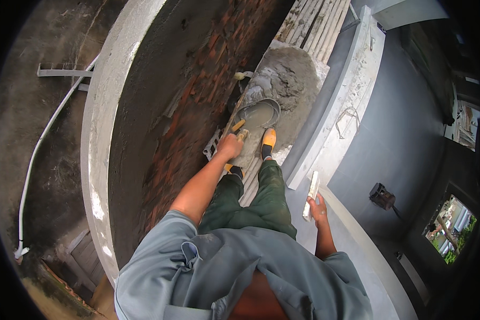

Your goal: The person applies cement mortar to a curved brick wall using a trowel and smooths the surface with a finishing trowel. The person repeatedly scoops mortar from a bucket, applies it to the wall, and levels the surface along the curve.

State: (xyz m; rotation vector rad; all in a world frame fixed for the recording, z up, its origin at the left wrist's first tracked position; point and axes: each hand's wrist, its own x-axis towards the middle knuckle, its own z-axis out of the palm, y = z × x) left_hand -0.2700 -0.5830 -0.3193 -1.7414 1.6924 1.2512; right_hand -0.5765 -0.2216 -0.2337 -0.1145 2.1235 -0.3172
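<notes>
My left hand [230,145] grips a wooden-handled tool, probably a trowel [242,135], over mortar-smeared boards just short of a round grey bucket [258,113] of wet mortar. A second yellowish handle [238,126] shows beside it. My right hand [318,210], lower at the right, holds a long, pale, flat float [311,194] upright along the grey ledge. A heap of grey mortar [293,80] lies spread on the walkway ahead, around my yellow-and-black shoes [268,141].
A partly plastered curved brick wall [192,106] rises at my left, with a drop and white pipe [48,138] beyond. Bamboo poles [309,26] continue ahead. At my right are a concrete beam [357,90] with wire, a drop to a grey surface, and a dark fixture [382,196].
</notes>
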